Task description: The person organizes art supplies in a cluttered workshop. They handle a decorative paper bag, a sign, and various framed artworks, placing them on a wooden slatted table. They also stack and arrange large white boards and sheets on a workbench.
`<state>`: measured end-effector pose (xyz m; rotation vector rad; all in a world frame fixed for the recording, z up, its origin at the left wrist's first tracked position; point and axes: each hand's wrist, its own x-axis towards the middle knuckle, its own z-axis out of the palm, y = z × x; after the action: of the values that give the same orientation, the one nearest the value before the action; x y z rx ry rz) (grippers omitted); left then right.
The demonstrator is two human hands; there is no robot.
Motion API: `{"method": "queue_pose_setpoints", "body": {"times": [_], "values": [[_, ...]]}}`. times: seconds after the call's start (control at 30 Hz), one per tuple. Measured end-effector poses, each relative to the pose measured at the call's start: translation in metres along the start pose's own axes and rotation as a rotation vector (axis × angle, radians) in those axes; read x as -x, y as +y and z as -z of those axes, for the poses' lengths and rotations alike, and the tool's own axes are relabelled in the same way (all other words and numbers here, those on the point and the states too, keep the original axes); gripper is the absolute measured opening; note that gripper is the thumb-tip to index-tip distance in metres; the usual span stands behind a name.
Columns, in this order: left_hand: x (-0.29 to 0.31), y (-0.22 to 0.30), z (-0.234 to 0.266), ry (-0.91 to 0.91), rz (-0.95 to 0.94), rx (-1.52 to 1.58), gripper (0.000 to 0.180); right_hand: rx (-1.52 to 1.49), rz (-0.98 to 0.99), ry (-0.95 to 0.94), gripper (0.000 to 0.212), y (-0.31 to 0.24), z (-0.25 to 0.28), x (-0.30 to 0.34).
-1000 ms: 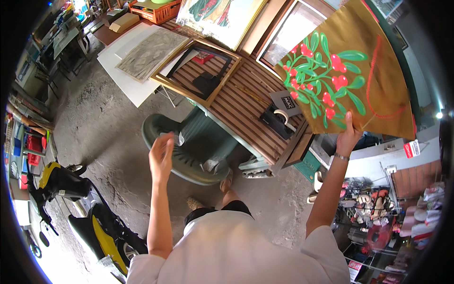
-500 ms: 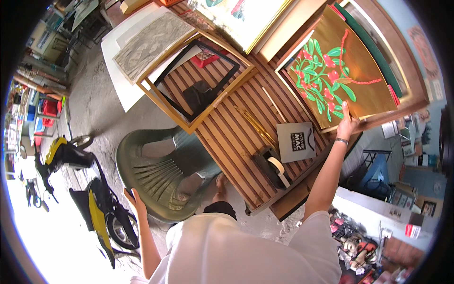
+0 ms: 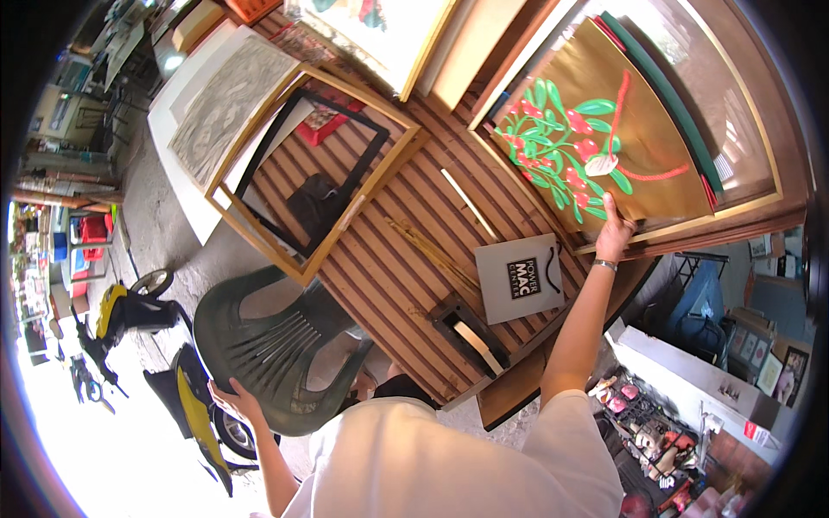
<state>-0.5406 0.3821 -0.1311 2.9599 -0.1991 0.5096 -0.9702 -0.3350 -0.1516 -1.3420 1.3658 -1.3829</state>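
A gold paper gift bag (image 3: 579, 78), printed with green leaves and red berries and fitted with a red cord handle, lies at the right on a large wooden picture frame (image 3: 743, 207). My right hand (image 3: 615, 237) grips the bag's near edge, its thumb on top and the other fingers hidden underneath. Beneath the gold bag, the edges of a green bag (image 3: 669, 99) and something red stick out. Low at the left, my left hand (image 3: 237, 402) is open with its fingers apart, beside the rim of a dark green plastic chair (image 3: 259, 380).
On the slatted wooden table (image 3: 380, 302) lie a grey paper bag (image 3: 492, 272), a tape dispenser (image 3: 471, 337), thin gold strips (image 3: 432, 250), a pale stick (image 3: 466, 203) and empty frames (image 3: 324, 259). A yellow and black motorbike (image 3: 194, 406) stands left of the chair.
My view has shifted, so the table sits farther left in the picture. The left hand's fingers have spread at the chair's rim. My right hand keeps its grip on the gold bag.
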Motion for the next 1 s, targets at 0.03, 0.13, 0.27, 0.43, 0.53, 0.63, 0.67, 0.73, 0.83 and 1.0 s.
{"method": "queue_pose_setpoints", "body": {"times": [0.03,0.13,0.27,0.43,0.53,0.63,0.67,0.73,0.83,1.0], "values": [[-0.002,0.022,0.001,0.031,-0.122,0.030,0.054,0.113,0.039,0.026,0.042,-0.003,-0.002,-0.001],[-0.004,0.109,-0.002,0.030,-0.372,0.082,0.050,0.409,0.166,0.223,0.059,-0.017,-0.011,0.010],[0.015,0.257,-0.024,-0.323,-0.490,0.461,0.060,0.377,0.307,0.417,0.046,-0.030,-0.025,0.065],[0.057,0.433,-0.058,-0.708,-0.769,0.647,0.073,0.870,0.295,-0.075,0.043,-0.018,-0.028,0.132],[0.079,0.524,-0.086,-0.880,-0.831,0.759,0.080,0.965,0.228,-0.025,0.051,0.000,-0.022,0.133],[0.098,0.595,-0.107,-0.920,-0.807,0.890,0.080,1.042,0.407,0.244,0.054,0.008,0.000,0.118],[0.101,0.617,-0.113,-1.061,-0.644,0.922,0.078,1.055,0.377,0.247,0.058,0.009,0.005,0.116],[0.104,0.651,-0.121,-1.371,-0.285,0.884,0.073,1.063,0.376,0.226,0.059,0.012,0.011,0.112],[0.103,0.668,-0.127,-1.545,-0.214,1.320,0.065,1.018,0.348,0.168,0.057,0.015,0.014,0.103],[0.108,0.679,-0.145,-1.599,-0.176,1.242,0.032,0.878,0.240,0.099,0.048,0.013,0.019,0.096]]}}
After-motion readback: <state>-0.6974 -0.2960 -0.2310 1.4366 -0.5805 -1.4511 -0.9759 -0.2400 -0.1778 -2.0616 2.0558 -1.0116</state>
